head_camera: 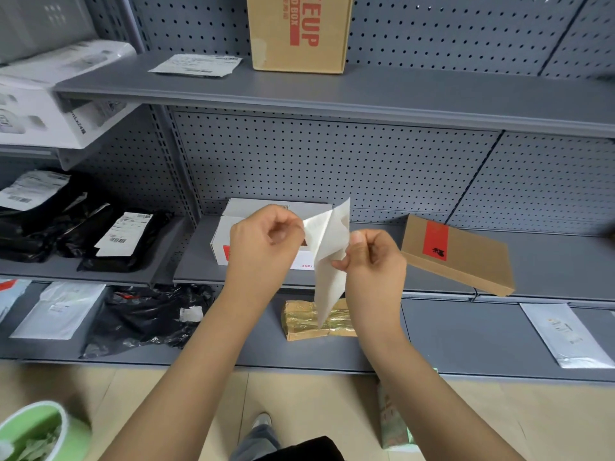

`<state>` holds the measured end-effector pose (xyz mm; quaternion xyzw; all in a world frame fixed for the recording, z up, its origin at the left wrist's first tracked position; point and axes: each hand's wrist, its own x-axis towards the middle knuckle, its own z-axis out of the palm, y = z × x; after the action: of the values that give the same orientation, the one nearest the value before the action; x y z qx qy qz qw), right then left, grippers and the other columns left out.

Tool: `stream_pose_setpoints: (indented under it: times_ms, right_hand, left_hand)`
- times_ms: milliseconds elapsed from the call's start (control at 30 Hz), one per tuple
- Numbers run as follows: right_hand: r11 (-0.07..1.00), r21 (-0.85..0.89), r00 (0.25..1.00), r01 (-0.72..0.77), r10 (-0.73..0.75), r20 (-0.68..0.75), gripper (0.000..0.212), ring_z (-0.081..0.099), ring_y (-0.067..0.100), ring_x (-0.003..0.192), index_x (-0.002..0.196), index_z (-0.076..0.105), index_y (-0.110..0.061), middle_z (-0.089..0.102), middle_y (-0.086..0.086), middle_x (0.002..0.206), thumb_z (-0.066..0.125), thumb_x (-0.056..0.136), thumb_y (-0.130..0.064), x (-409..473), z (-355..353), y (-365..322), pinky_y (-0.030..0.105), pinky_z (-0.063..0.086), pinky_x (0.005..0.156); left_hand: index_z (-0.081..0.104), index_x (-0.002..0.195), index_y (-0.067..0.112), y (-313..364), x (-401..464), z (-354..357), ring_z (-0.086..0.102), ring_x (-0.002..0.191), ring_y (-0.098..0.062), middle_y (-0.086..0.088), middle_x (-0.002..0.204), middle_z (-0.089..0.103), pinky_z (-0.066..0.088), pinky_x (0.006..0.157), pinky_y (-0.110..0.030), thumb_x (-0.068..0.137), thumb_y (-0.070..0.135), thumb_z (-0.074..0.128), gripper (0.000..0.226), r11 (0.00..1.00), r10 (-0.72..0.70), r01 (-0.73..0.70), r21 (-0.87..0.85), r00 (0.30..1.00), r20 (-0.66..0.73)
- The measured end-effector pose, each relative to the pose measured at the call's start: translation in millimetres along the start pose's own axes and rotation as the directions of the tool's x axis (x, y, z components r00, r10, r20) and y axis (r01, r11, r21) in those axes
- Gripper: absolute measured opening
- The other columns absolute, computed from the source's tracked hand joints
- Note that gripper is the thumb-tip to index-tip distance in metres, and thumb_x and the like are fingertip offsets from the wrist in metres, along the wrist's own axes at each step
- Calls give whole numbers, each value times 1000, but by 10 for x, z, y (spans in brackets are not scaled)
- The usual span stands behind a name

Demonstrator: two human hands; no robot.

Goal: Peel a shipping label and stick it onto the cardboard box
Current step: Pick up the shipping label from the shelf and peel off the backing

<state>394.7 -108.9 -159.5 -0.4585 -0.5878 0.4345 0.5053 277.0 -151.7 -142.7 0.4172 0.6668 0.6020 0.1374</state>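
Note:
A white shipping label [327, 251] hangs between my hands, its two layers split apart at the top. My left hand [263, 244] pinches one layer's upper corner. My right hand [372, 257] pinches the other layer at its right edge. The sheet's lower tip dangles in front of a tape-wrapped cardboard parcel [316, 322] on the lowest shelf. A flat brown cardboard box [466, 257] with a red stripe lies tilted on the middle shelf, to the right of my hands. Partly hidden behind my left hand sits a white box [233, 227].
Grey pegboard shelving [332, 91] fills the view. A tall cardboard box [299, 31] and a loose label [196, 64] rest on the top shelf. Black mailer bags [100, 237] and white envelopes [565, 334] lie on lower shelves. A green bin [36, 430] stands at the bottom left.

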Motion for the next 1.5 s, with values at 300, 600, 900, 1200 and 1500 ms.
stream_pose_setpoints:
  times_ms: [300, 600, 900, 1200, 1500]
  right_hand:
    - [999, 12, 998, -43, 43, -43, 24, 60, 3, 49, 74, 47, -21, 55, 3, 68, 41, 97, -16, 98, -71, 29, 29, 46, 62]
    - [991, 106, 991, -85, 96, -99, 23, 55, 6, 58, 75, 46, -18, 52, 8, 74, 37, 96, -13, 170, -82, 55, 51, 58, 73]
    - [978, 176, 984, -111, 133, -118, 24, 54, 6, 54, 76, 45, -18, 48, 13, 80, 34, 98, -15, 209, -118, 33, 39, 59, 69]
    - [971, 215, 973, -104, 144, -178, 26, 51, 2, 50, 74, 44, -19, 44, 14, 82, 34, 98, -16, 253, -164, 65, 43, 60, 73]
    - [962, 260, 959, -81, 147, -244, 25, 38, 13, 60, 75, 43, -17, 39, 9, 72, 32, 98, -16, 313, -247, 99, 27, 57, 62]
  left_hand:
    - [58, 72, 11, 24, 31, 4, 66, 64, -15, -7, 75, 68, 59, 67, -36, 89, 2, 48, 21, 943, -238, 216, -255, 969, -59]
    - [53, 68, 11, -18, 76, -55, 66, 67, -21, -10, 81, 70, 53, 53, -22, 87, 4, 48, 21, 856, -368, 295, -425, 925, -100]
    - [65, 78, 13, -41, 137, -195, 66, 70, -14, 0, 77, 71, 56, 70, -26, 87, 14, 49, 19, 714, -467, 326, -619, 881, -75]
    - [61, 74, 14, -130, 186, -306, 67, 70, -16, 1, 78, 72, 56, 73, -29, 90, 13, 43, 24, 639, -519, 299, -709, 847, -112]
    - [62, 84, 10, -185, 206, -320, 67, 82, -21, -6, 90, 68, 57, 81, -32, 89, 13, 41, 22, 594, -513, 238, -768, 848, -135]
